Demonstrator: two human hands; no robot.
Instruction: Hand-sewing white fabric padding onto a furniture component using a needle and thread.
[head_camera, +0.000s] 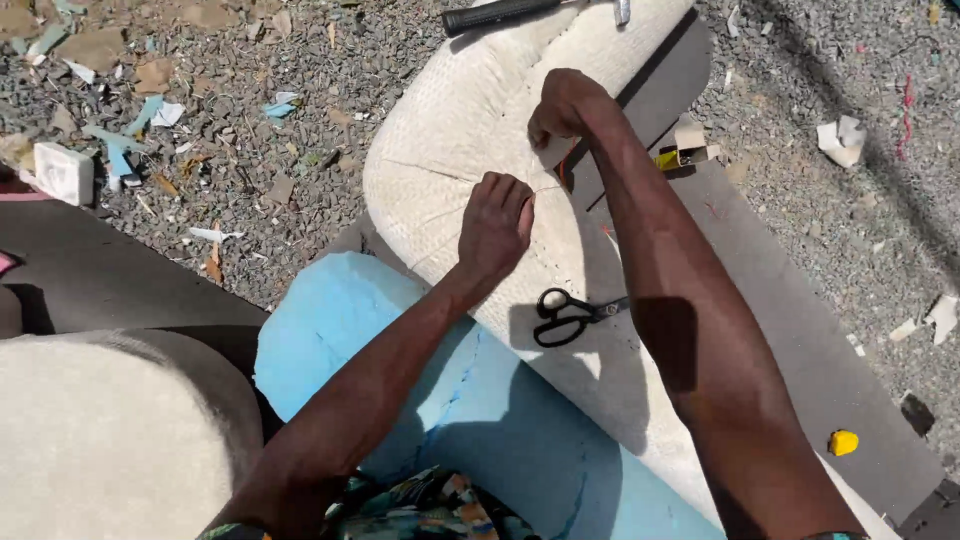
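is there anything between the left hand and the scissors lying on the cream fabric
Nothing visible. The left hand is clenched on the cream fabric, and the black scissors lie just below it on the same cover. Only bare fabric and shadow show between them. The right hand works farther up.

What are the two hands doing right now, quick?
Left hand: closed, pinching a thin thread over the cream fabric cushion.
Right hand: closed against the cushion's edge; what it grips cannot be told.

Outdoor upholstery yard, probably, gravel ground (300, 110), foam scraps (120, 150), scissors (570, 315)
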